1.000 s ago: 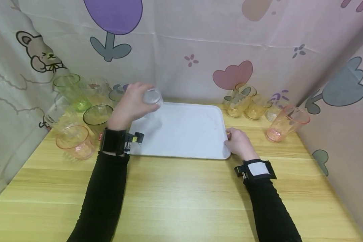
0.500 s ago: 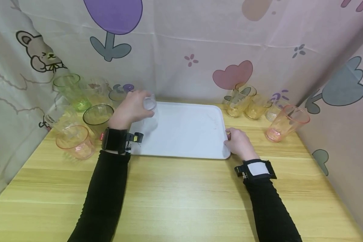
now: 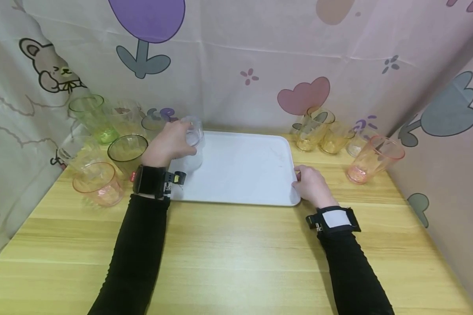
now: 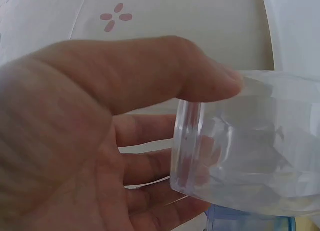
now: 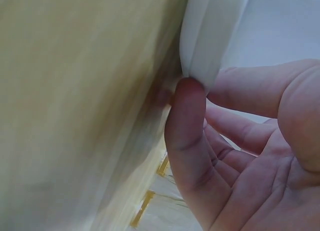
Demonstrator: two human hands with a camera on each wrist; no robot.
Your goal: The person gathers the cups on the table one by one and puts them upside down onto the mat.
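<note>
Now our left hand [image 3: 169, 142] curls its grip round a clear plastic cup [image 3: 192, 139] over the white tray [image 3: 244, 175]. Our right hand [image 3: 310, 186] pinches the tray's right edge against the tabletop [image 3: 236, 253].

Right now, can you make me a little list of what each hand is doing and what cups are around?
left hand: holds a clear cup at the tray's left end
right hand: fingers at the right edge of the white tray
left of tray: green, dark, pink and clear cups
right of tray: yellow cups and a pink cup
surface: wooden table
</note>
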